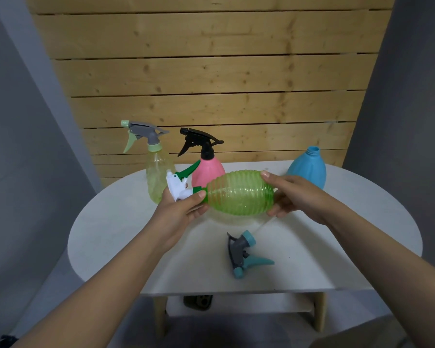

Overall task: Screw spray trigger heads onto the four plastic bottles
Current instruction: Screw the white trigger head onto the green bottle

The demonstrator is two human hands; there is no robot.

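A ribbed green bottle [240,193] lies sideways in the air above the white table [126,234]. My right hand [290,197] grips its base. My left hand [180,209] holds the white and green trigger head [180,184] at the bottle's neck. A pale yellow bottle [158,172] with a grey and green head stands at the back left. Beside it stands a pink bottle [207,169] with a black head. A blue bottle [308,169] stands open-necked at the back right. A loose grey and teal trigger head [244,254] lies on the table in front.
A wooden slat wall [211,71] rises behind the table, with grey walls on both sides. A lower shelf [236,306] under the tabletop holds a dark object [198,302]. The loose head's thin clear tube [263,226] runs toward my right hand.
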